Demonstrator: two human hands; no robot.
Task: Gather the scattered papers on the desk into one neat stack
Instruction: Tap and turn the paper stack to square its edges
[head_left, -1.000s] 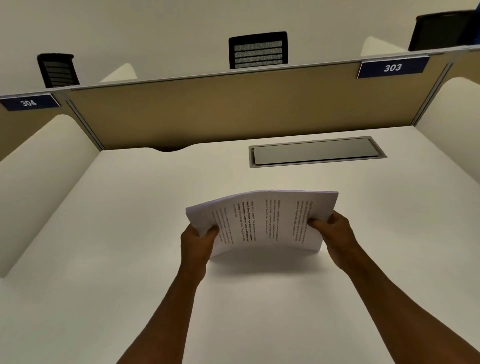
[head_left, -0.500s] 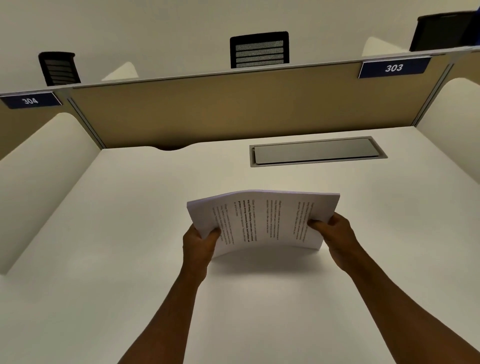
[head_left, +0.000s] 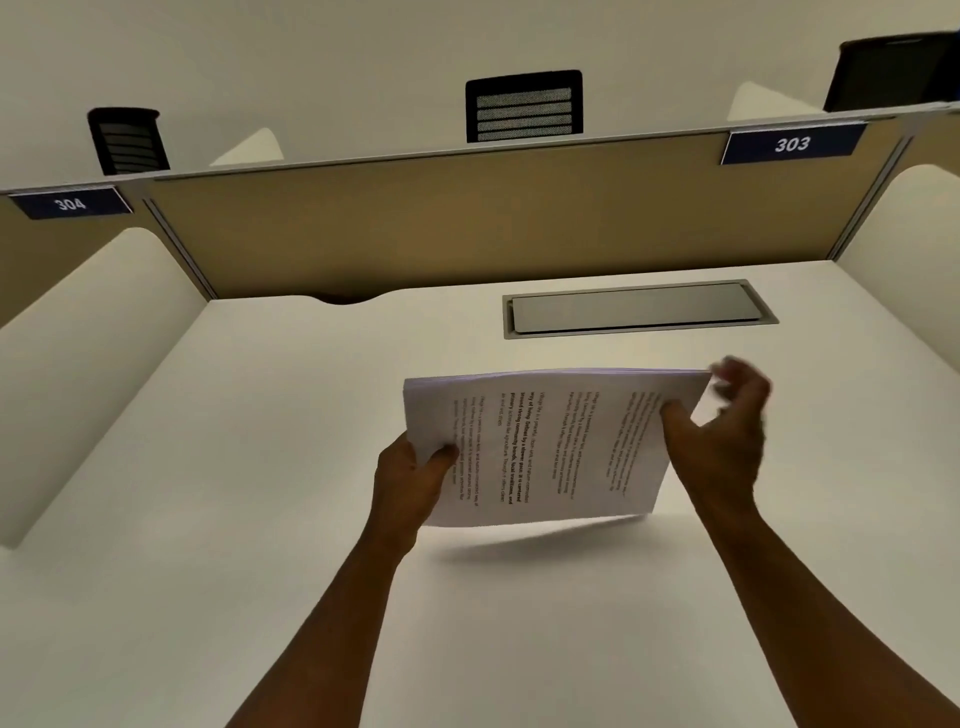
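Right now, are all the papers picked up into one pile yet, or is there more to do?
Nearly done. No loose sheets show on the desk; the papers are already one stack. In hand: the left hand grips its left edge, the right hand its right edge, fingers blurred at the top corner. The stack looks lifted off the desk. Left: squaring the edges and laying it flat.

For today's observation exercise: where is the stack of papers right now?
In the head view, the stack of papers is centre frame, held between the left hand and right hand, nearer than the grey hatch.
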